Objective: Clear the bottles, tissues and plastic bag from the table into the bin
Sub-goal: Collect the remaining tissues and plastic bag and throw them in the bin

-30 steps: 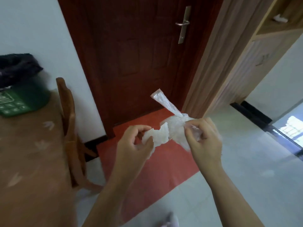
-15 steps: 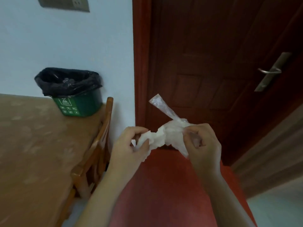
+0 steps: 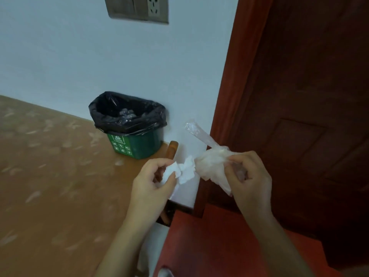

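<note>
1. The crumpled tissue (image 3: 184,169) is pinched between thumb and fingers of the left hand (image 3: 153,182), held in the air near the counter's right edge.
2. The plastic bag (image 3: 211,162) is bunched in the right hand (image 3: 247,176), fingers curled round it, its twisted tail sticking up; likely gathered small for one drop.
3. The bin (image 3: 131,126), black-lined, stands on the counter (image 3: 50,176) against the far wall, left of both hands.
4. Nothing else shows on the counter, so these look like the last pieces.

Socket plate (image 3: 137,9) cut off by top edge; bin (image 3: 127,124) contents blurred.
</note>
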{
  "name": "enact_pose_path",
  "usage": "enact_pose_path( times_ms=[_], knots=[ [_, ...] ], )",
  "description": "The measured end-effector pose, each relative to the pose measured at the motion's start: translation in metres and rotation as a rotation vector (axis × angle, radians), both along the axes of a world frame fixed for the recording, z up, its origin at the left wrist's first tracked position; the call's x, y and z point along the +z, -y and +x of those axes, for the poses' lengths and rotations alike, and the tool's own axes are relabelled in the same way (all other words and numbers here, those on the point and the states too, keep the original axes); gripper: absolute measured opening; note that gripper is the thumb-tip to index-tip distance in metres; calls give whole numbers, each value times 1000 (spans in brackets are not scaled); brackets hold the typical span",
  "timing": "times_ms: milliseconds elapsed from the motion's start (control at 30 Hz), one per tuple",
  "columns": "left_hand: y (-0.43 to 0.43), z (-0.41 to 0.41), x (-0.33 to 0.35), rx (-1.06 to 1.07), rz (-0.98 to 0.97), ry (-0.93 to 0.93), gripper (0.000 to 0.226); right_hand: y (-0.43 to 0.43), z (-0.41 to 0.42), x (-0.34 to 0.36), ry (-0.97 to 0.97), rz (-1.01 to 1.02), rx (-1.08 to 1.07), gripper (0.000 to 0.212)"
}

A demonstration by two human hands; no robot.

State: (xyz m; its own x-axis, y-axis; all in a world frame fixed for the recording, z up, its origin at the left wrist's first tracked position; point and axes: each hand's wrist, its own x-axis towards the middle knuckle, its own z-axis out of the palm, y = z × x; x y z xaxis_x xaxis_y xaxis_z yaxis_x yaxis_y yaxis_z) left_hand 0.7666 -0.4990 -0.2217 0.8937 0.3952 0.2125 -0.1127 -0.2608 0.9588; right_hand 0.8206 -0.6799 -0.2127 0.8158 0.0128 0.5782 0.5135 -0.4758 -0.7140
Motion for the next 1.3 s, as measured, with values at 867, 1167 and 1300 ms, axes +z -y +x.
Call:
enact_pose_path(
  times_ms=[867,1167,1300],
  knots=[
    [-188,159,16,589,146,-130,29,-257,252,7,162,-26,448,7],
    [-214,173,10,772,162,-180,30,-346,299,-8,170,2,683,7],
    [-216,173,5,820,153,-180,34,-360,306,-24,54,-101,806,6]
  ],
)
